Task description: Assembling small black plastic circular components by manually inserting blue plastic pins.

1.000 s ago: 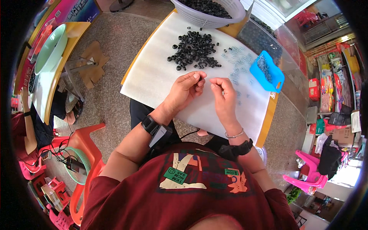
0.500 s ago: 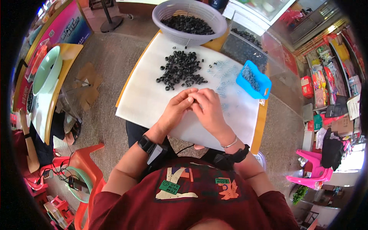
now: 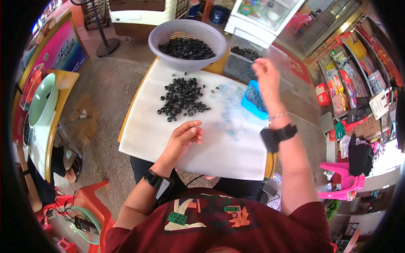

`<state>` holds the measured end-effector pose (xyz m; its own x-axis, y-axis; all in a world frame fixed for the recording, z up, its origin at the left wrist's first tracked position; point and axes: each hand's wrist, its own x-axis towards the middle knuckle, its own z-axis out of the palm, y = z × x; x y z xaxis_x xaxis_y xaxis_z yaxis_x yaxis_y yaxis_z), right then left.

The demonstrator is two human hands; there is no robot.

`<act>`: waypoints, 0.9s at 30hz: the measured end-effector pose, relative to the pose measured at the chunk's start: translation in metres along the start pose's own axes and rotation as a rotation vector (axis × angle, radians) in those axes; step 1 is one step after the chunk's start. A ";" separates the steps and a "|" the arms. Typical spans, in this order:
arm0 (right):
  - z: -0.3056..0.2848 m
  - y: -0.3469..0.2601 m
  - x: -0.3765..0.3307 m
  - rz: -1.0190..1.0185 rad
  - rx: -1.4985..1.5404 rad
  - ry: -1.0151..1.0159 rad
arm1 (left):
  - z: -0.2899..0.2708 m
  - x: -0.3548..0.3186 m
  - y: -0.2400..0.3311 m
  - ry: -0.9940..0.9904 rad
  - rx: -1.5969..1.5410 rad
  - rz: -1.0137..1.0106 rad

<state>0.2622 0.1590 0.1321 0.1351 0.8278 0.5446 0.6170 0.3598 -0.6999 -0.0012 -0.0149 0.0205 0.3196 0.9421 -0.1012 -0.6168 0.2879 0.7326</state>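
Note:
My left hand (image 3: 185,134) hovers over the near part of the white tabletop (image 3: 147,139). Its fingers are loosely curled, slightly apart, and nothing shows between them. A pile of small black ring-shaped parts (image 3: 183,99) lies just beyond it. Out to the right, my right hand (image 3: 268,76) is raised beside a clear plastic bin (image 3: 238,67) with black parts inside. Motion blurs its fingers, so whether they hold anything is hidden. Below that hand sits a blue tray (image 3: 254,110) of small bluish pieces, partly covered by my wrist. Loose clear-blue pieces (image 3: 230,101) are scattered left of the tray.
A large lilac basket (image 3: 154,48) of black parts stands at the table's far edge. Leftward is another table with a pale green basin (image 3: 45,101), and a person's arm (image 3: 28,177) near it. Shelves of packages (image 3: 358,71) and a pink stool (image 3: 348,177) are at the right.
My hands were together over the table and have parted. The right has swung far right toward the clear bin; the left stays over the table. The whole view has shifted slightly.

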 end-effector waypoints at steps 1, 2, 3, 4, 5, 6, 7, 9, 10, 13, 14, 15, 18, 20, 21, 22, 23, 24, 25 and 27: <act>-0.010 0.020 0.021 0.009 -0.042 0.041 | 0.002 0.002 -0.001 -0.019 -0.020 -0.012; -0.014 0.025 0.034 0.127 -0.048 0.048 | 0.002 0.004 -0.003 -0.021 -0.039 -0.020; -0.010 0.025 0.039 0.066 -0.120 0.127 | 0.000 0.004 -0.002 -0.026 -0.061 -0.020; -0.008 0.026 0.038 0.043 -0.190 0.139 | 0.000 0.002 -0.001 -0.025 -0.061 -0.023; -0.003 0.029 0.036 0.018 -0.261 0.154 | -0.002 0.000 -0.001 -0.030 -0.071 -0.023; 0.005 0.024 0.028 -0.040 -0.244 0.109 | -0.004 0.000 -0.002 -0.034 -0.078 -0.023; 0.014 0.011 0.012 -0.101 -0.228 0.063 | -0.007 -0.002 -0.003 -0.038 -0.087 -0.021; 0.033 0.001 -0.014 -0.375 -0.204 -0.014 | -0.006 0.000 -0.002 -0.040 -0.072 -0.021; 0.045 -0.005 -0.029 -0.376 -0.140 -0.128 | -0.006 0.000 -0.002 -0.040 -0.063 -0.020; 0.083 -0.006 -0.063 -0.395 -0.125 -0.294 | -0.007 0.001 -0.003 -0.048 -0.068 -0.025; 0.094 -0.002 -0.069 -0.372 -0.134 -0.352 | -0.007 0.001 -0.003 -0.051 -0.071 -0.027; 0.104 -0.003 -0.072 -0.353 -0.137 -0.412 | -0.007 0.000 -0.002 -0.049 -0.072 -0.023; 0.125 -0.005 -0.077 -0.301 -0.269 -0.456 | -0.008 0.001 -0.002 -0.061 -0.074 -0.018; 0.136 -0.006 -0.081 -0.273 -0.289 -0.460 | -0.009 0.001 -0.001 -0.068 -0.072 -0.015; 0.139 -0.004 -0.082 -0.257 -0.301 -0.462 | -0.009 0.002 -0.002 -0.069 -0.073 -0.015; 0.141 -0.001 -0.082 -0.275 -0.309 -0.458 | -0.009 0.002 -0.002 -0.070 -0.073 -0.015; 0.142 0.003 -0.081 -0.292 -0.316 -0.453 | -0.008 0.002 -0.002 -0.066 -0.072 -0.020; 0.143 0.003 -0.081 -0.308 -0.322 -0.450 | -0.008 0.002 -0.002 -0.060 -0.071 -0.025; 0.143 0.004 -0.082 -0.297 -0.283 -0.456 | -0.008 0.002 -0.002 -0.054 -0.070 -0.030; 0.142 0.002 -0.085 -0.276 -0.205 -0.466 | -0.008 0.002 -0.002 -0.051 -0.083 -0.028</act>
<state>0.1423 0.1509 0.0187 -0.3793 0.8338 0.4011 0.7248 0.5372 -0.4314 -0.0051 -0.0124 0.0130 0.3725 0.9242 -0.0845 -0.6637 0.3289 0.6718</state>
